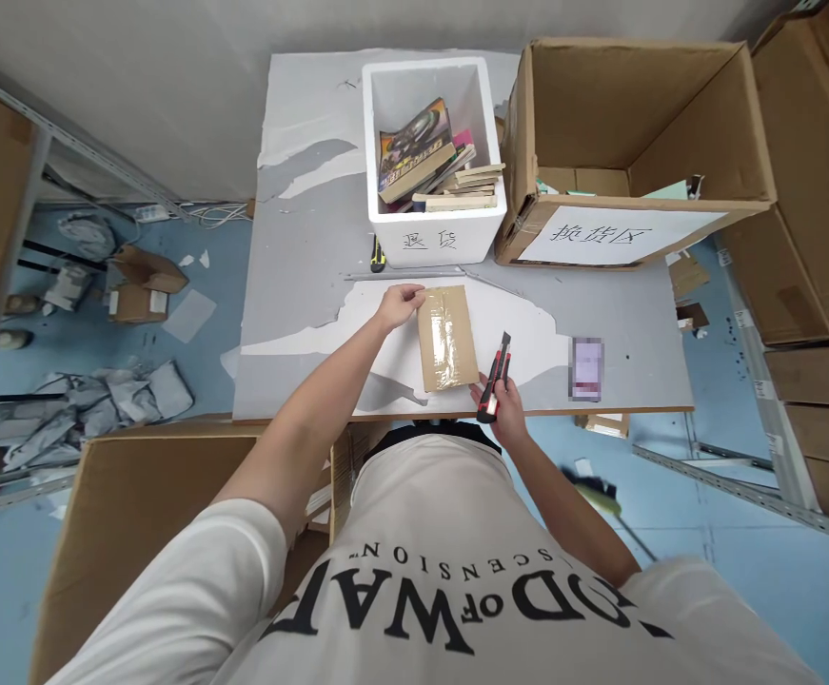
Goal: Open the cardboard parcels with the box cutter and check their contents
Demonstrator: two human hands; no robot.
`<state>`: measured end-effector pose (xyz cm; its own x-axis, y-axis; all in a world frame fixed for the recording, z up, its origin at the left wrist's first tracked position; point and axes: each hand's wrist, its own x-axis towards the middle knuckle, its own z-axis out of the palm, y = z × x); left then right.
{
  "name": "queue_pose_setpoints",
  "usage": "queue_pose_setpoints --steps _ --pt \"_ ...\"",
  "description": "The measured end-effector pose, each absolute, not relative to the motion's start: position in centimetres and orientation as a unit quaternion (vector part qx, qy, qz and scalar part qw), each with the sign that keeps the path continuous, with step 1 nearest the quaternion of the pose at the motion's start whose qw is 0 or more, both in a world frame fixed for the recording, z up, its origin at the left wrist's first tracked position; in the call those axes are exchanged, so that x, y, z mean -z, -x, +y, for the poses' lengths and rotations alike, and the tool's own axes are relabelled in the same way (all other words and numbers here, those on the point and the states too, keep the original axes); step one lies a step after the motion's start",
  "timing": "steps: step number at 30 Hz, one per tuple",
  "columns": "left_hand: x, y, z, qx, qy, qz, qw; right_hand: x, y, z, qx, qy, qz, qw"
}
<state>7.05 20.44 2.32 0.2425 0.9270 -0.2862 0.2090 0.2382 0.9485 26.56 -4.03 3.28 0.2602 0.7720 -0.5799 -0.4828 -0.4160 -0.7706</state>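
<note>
A flat cardboard parcel (pixel 448 338) with shiny clear tape down its middle lies on the table (pixel 300 381) in front of me. My left hand (pixel 401 306) pinches the parcel's upper left corner between thumb and fingers. In my right hand (pixel 505 404) is a red and black utility knife (pixel 495 381), pointing away from me, by the parcel's lower right corner. Some fingertips of that hand are close to the parcel's edge; whether they touch it I cannot tell.
Behind the parcel stand a white foam box (pixel 428 238) of books and a large open cardboard box (pixel 628 233) with a paper label. A yellow and black cutter (pixel 378 254) lies near the foam box. A blurred-out rectangular item (pixel 586 369) lies at right. Another open carton (pixel 143 514) stands at lower left.
</note>
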Motion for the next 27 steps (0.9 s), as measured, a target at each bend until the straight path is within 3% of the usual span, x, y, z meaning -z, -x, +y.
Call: queue_pose_setpoints --steps 7,16,22,27 --pt "-4.5 -3.3 13.5 -0.347 -0.530 0.656 0.411 -4.7 -33.1 4.1 -0.572 0.604 -0.221 0.509" --pt "-2.3 -2.8 5.8 -0.345 -0.429 0.710 0.439 -3.1 -33.2 10.0 -0.592 0.601 -0.289 0.452" --pt "-4.1 -2.9 7.3 -0.249 -0.611 0.690 0.299 -3.1 -34.5 6.6 -0.540 0.622 -0.332 0.460" --pt "-5.6 -5.0 10.8 -0.082 -0.828 0.503 0.235 -3.4 -35.8 0.8 -0.534 0.665 -0.369 0.371"
